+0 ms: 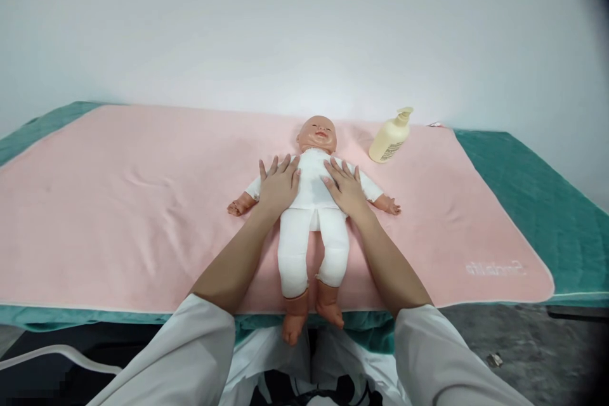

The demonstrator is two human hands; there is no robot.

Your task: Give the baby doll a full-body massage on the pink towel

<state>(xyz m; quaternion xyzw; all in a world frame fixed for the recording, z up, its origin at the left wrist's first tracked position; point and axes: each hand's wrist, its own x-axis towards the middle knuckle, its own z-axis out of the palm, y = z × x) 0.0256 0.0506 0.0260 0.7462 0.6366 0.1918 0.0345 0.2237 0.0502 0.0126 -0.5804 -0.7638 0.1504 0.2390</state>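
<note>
Nearest, at six o'clock, are the wearer's white clothing and two pale sleeves [190, 349], with bare forearms reaching forward from them. A white cable [61, 350] curves over a dark surface at eight o'clock, and a small object [495, 360], too unclear to name, lies on the grey floor [537, 346] between four and five o'clock.

The doll [313, 193] lies on its back in the middle, its brown feet at six o'clock overhanging the near edge and its head at twelve. It wears a white top and white leg coverings; its arms spread out towards nine and three o'clock. Both hands are open, palms down, fingers extended and somewhat spread, gripping nothing: the left hand [280, 187] rests on the nine o'clock side of the doll's chest, the right hand [346, 189] on the three o'clock side.

Under the doll is a pink mat [133, 203], slightly wrinkled, with pale lettering at four o'clock; it lies over a green cover [552, 203] that shows around its edges. Farther off, at two o'clock from the doll's chest, a cream pump bottle [390, 139] stands on the mat near the doll's head. A plain pale wall [266, 25] rises behind, at twelve.
</note>
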